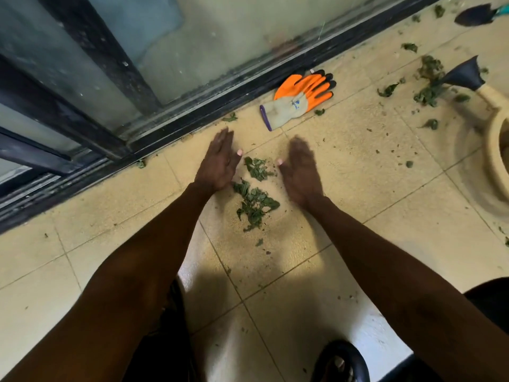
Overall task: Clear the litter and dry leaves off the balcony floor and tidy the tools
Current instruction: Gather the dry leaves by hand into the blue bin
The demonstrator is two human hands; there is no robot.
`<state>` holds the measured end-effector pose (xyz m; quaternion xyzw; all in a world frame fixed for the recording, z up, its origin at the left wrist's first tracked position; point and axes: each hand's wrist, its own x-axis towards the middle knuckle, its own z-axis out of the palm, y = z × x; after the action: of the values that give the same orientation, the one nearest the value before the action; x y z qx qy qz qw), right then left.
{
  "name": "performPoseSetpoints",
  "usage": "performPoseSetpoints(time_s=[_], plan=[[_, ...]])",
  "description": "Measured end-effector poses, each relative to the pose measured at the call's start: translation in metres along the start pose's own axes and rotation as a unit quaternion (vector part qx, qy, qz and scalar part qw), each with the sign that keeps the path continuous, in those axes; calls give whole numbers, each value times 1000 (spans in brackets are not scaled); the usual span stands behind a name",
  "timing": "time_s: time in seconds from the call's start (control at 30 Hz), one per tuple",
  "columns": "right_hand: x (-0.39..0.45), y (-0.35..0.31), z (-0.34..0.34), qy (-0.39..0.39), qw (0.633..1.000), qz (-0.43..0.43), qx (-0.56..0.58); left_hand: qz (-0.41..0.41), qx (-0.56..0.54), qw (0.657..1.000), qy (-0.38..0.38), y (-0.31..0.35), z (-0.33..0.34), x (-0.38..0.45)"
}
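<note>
Straight, relaxed fingers [224, 139] on the left hand [219, 161] and the right hand [300, 172] grasp nothing; the two hands flank a loose heap of crumpled green leaves [254, 194] on the cream tiled floor [358, 188]. One orange-and-grey knitted work glove [298, 97] lies flat beside the dark metal door track [192, 119]. More leaf scraps [429, 81] are strewn near a black funnel-shaped spout [465, 74] at right, with bare tiles between.

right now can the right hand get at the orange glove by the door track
Probably yes. The right hand is open and holds nothing, and only bare tile lies between it and the orange glove, which lies flat beside the door track with nothing on it.
</note>
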<state>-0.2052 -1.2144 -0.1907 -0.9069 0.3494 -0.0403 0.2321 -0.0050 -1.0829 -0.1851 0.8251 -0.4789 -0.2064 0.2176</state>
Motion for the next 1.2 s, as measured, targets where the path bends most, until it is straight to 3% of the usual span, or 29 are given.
performPoseSetpoints(time_s=[0.1, 0.17, 0.27, 0.43, 0.6, 0.7, 0.8, 0.9, 1.03, 1.2], plan=[[26, 33, -15, 56, 982, 180, 26, 24, 54, 998, -35, -6, -16, 42], [43, 49, -22, 39, 976, 209, 37, 53, 101, 990, -84, -8, -19, 63], [68, 58, -22, 26, 986, 165, 9, 80, 140, 981, -107, -15, -12, 74], [97, 62, -21, 13, 993, 112, -32, 70, 51, 994, -60, -13, -2, 51], [37, 34, -10, -55, 998, -21, -17, 111, -13, 987, -118, 15, 15, -4], [3, 18, -5, -62, 994, -89, -6, 121, -16, 991, -58, 23, 16, -21], [28, 16, -13, 9, 1000, -16, 7, 31, -26, 999, -9, 21, 13, -20], [77, 26, -26, -42, 998, 44, 31, -20, -53, 997, -57, 21, 17, -21], [56, 18, -11, -90, 995, -49, -12, -28, -53, 994, -89, 30, 27, -38], [-36, -17, 9, -116, 982, -148, 35, 0, -103, 990, -94, 50, 31, -77]])
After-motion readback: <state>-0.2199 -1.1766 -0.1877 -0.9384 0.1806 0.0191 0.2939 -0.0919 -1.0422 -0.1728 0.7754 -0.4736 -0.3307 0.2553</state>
